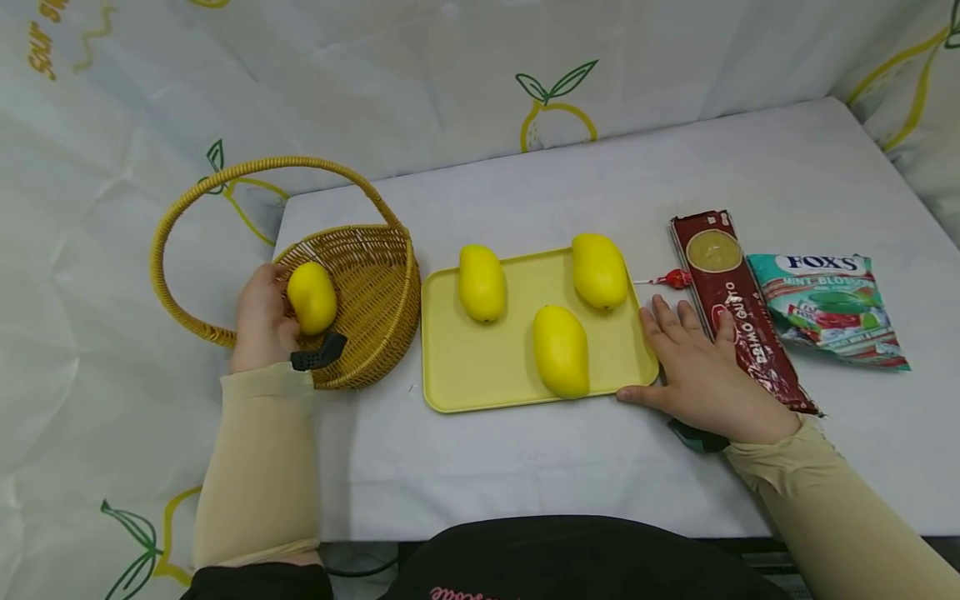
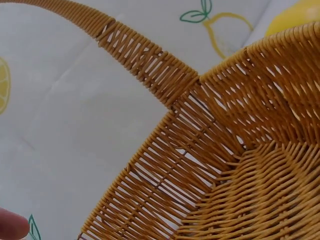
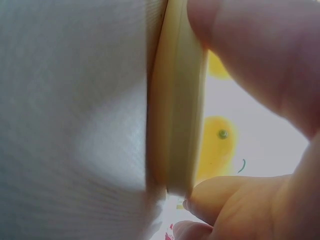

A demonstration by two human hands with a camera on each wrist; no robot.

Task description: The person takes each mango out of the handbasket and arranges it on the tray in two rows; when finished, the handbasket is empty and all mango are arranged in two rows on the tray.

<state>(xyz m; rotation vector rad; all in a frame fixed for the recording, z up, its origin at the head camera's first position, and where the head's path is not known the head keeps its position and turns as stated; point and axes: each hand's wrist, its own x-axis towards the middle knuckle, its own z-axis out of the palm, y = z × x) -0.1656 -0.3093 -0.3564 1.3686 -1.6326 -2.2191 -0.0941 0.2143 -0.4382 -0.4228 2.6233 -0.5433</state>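
Observation:
A woven basket (image 1: 390, 367) with a tall handle stands at the table's left end. My left hand (image 1: 258, 312) reaches over its left side, with fingers and thumb around a yellow mango (image 1: 312, 298); part of this grip is hidden behind the fruit. To the right of the basket lies a yellow tray (image 1: 465, 375) carrying three mangoes: one at left (image 1: 482, 283), another at front (image 1: 561, 350), a third at back right (image 1: 599, 271). My right hand (image 1: 708, 375) is spread, its thumb and a fingertip touching the rim (image 3: 185, 125) of the tray's right end.
A lollipop (image 1: 675, 278) with a red wrapper lies right of the tray. Beside it are a long brown packet (image 1: 738, 308) and a green FOX'S candy bag (image 1: 828, 308). A lemon-printed curtain (image 1: 420, 83) hangs behind the table and along its left side.

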